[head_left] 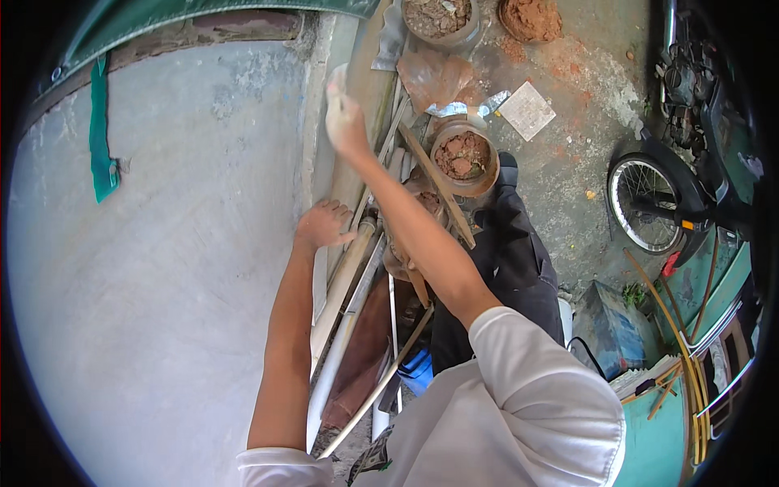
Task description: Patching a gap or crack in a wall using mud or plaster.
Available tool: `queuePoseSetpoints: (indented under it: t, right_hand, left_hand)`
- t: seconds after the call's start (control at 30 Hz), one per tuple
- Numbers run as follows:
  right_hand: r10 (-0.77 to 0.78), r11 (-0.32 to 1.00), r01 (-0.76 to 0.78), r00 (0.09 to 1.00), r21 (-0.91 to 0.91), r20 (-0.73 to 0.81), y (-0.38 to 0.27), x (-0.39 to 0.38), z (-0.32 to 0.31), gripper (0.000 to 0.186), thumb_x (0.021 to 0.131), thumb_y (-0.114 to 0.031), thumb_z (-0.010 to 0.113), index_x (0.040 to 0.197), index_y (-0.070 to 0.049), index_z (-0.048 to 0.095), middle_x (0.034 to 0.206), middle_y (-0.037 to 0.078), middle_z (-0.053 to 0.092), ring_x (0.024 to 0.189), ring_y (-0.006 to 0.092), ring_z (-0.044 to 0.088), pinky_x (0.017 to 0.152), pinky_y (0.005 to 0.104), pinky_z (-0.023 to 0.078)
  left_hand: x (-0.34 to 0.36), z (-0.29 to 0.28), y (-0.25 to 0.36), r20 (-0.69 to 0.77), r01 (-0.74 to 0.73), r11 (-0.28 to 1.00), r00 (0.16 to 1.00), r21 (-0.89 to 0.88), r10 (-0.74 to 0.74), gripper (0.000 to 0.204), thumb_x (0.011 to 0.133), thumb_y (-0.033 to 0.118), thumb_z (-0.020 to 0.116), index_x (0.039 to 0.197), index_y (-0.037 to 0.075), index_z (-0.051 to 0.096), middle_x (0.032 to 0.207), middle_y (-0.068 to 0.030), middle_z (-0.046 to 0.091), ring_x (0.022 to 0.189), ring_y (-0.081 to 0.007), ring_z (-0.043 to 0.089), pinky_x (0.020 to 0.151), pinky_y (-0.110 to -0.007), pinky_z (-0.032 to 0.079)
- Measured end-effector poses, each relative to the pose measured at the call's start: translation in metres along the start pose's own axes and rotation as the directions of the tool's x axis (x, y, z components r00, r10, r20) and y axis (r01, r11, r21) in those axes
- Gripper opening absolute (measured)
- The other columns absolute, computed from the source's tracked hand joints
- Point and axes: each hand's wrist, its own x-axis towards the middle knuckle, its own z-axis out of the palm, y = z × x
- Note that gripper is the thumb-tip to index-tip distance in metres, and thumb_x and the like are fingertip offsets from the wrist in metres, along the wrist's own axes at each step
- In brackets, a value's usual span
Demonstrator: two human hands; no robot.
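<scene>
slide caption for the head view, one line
Left hand by the wall, right hand holding a blurred pale thing, near pipes and a tub.

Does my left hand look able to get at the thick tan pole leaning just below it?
Probably yes: the left hand appears to hold nothing and lies close by the upper end of the thick tan pole, with nothing visible blocking it.

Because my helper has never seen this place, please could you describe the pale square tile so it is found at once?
Start from the motorbike at the picture's right side and look left across the stained floor. The tile lies there, just above and to the right of a round tub of brown clumps. Of the things around it, it alone is flat, square and pale.
</scene>
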Motion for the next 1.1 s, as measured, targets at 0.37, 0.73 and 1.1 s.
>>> queuePoseSetpoints:
  t: [0.37, 0.73, 1.1]
  right_hand:
    - [0.202, 0.977, -0.201, 0.979, 0.065, -0.005, 0.024, -0.030, 0.021, 0.054, 0.104, -0.041, 0.036, 0.091, 0.008, 0.056, 0.066, 0.008, 0.046, 0.068, 0.0190, 0.042, 0.066, 0.0383, 0.040]
    - [0.339, 0.940, -0.342, 0.929, -0.004, 0.149, 0.015, -0.069, 0.013, 0.054, 0.104, -0.039, 0.037, 0.111, 0.012, 0.054, 0.079, 0.025, 0.059, 0.075, 0.0263, 0.051, 0.077, 0.0392, 0.044]
    - [0.505, 0.855, -0.514, 0.854, 0.061, 0.120, 0.031, -0.100, 0.029, 0.071, 0.100, -0.054, 0.031, 0.133, 0.007, 0.048, 0.128, 0.034, 0.052, 0.127, 0.0418, 0.046, 0.105, 0.0382, 0.035]
  left_hand:
    - [-0.002, 0.002, -0.005, 0.094, 0.022, 0.999, 0.995, -0.037, -0.018, 0.043, 0.084, 0.050, 0.055, 0.090, 0.010, 0.068, 0.088, -0.0063, 0.067, 0.090, -0.0215, 0.062, 0.083, -0.036, 0.048]
    - [0.000, -0.019, -0.002, 0.314, 0.212, 0.963, 0.937, -0.169, -0.151, 0.065, 0.079, 0.058, 0.059, 0.120, 0.007, 0.063, 0.119, -0.0150, 0.065, 0.112, -0.0287, 0.060, 0.100, -0.042, 0.045]
    - [-0.018, 0.038, -0.019, 0.286, 0.502, 0.739, 0.864, -0.449, -0.414, 0.073, 0.073, 0.060, 0.066, 0.124, 0.009, 0.059, 0.122, -0.0195, 0.062, 0.113, -0.0375, 0.058, 0.102, -0.045, 0.041]
